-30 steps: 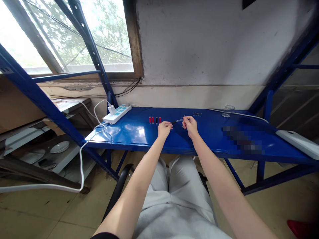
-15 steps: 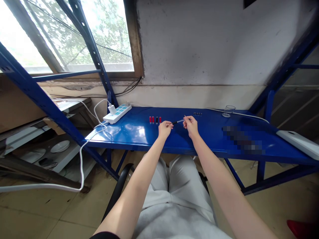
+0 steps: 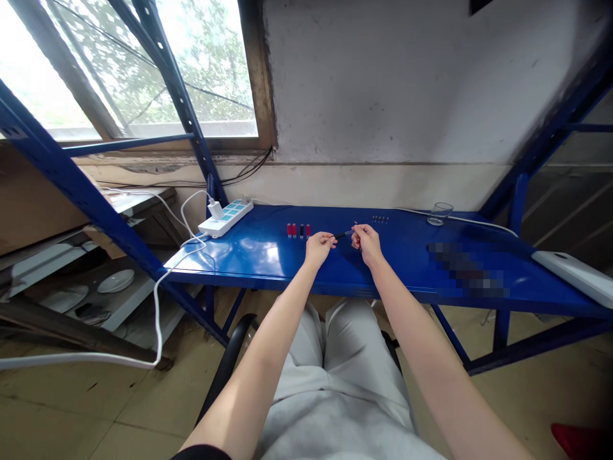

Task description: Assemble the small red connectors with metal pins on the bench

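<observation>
Between my two hands a pen (image 3: 342, 235) with a black part and a clear barrel lies almost level above the blue table. My left hand (image 3: 320, 248) pinches its dark end, while the fingers of my right hand (image 3: 366, 241) are closed around its clear end. Just beyond my left hand stand a short row of red pen caps (image 3: 294, 230) and one black cap (image 3: 301, 231). Past my right hand several tiny metallic pieces (image 3: 380, 220) are lined up, too small to name surely.
A white power strip (image 3: 226, 218) with a plugged-in cable sits at the table's left end. Toward the right are a clear glass (image 3: 439, 214), a blurred-out dark object (image 3: 464, 269) and a white device (image 3: 572, 276). Blue steel posts (image 3: 179, 96) flank the table (image 3: 249, 252).
My left hand has shifted slightly right, toward my right hand, and less of the pen shows between them. My right hand has hardly moved.
</observation>
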`<state>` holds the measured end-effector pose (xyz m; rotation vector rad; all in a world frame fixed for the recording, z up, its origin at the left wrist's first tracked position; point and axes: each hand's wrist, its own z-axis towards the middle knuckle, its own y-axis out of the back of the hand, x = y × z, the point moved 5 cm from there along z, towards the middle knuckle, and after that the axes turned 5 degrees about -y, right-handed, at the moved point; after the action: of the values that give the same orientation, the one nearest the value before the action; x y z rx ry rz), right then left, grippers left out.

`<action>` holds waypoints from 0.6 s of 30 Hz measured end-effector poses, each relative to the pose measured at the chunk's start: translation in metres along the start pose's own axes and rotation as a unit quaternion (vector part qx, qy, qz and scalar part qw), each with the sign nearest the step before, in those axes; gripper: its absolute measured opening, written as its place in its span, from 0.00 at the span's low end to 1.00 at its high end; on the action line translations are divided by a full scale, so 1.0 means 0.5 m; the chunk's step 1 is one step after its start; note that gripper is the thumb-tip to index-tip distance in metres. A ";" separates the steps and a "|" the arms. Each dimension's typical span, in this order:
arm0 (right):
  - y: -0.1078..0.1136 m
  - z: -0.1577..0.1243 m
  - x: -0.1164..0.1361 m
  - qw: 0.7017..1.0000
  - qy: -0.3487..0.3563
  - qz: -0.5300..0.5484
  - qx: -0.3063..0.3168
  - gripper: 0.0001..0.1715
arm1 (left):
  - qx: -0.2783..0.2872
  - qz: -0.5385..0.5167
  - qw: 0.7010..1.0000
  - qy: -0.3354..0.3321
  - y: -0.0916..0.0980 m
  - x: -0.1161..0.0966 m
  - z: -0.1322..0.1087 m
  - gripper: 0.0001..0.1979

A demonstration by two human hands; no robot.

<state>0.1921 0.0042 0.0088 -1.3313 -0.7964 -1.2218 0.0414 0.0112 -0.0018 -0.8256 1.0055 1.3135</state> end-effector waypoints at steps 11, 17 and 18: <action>-0.021 -0.004 -0.020 0.991 -0.069 0.016 0.111 0.20 | 0.026 -0.062 0.998 -0.009 -0.007 -0.007 -0.002 0.11; -0.023 -0.004 -0.022 0.992 -0.061 -0.001 0.115 0.22 | 0.012 -0.064 0.998 -0.022 -0.007 -0.011 0.000 0.11; -0.023 -0.004 -0.022 0.992 -0.054 -0.013 0.112 0.23 | 0.000 -0.061 0.998 -0.028 -0.004 -0.012 0.001 0.10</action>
<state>0.1783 0.0063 0.0012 -1.2134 -0.9991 -1.0540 0.0437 0.0092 0.0038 -0.8329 0.8977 1.2245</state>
